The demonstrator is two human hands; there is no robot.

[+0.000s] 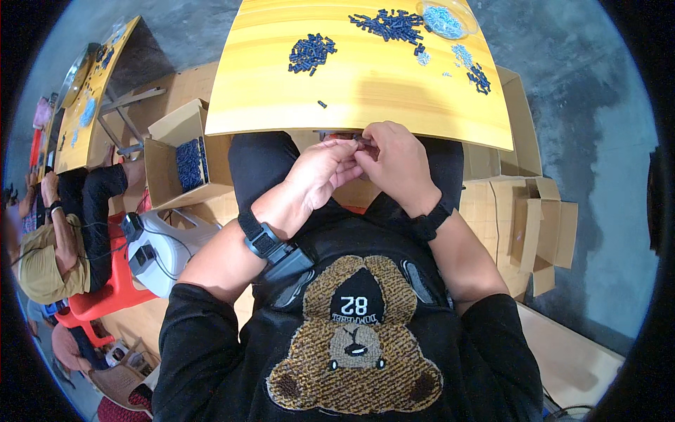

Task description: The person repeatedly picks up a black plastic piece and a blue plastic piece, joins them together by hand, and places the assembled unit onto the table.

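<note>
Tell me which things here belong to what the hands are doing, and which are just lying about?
In use:
left hand and right hand, pinching a small dark part between them
piles of dark blue parts
clear dish of pale blue bits
yellow table

Lying about:
open box of blue parts
empty cardboard boxes
red plastic chair

Colours around the two hands

Beyond the hands (365, 165) the table (365, 84) is yellow with pale wood streaks, and the small parts (311, 53) on it are dark blue. Further right, a clear bowl (447, 17) holds light blue bits. Left of the left hand (320, 172), a brown box (176, 155) holds dark blue parts. Both wrist bands (261, 235) are black. Below the hands, the shirt (351, 337) is black with a brown bear. The floor (583, 141) is grey.
</note>
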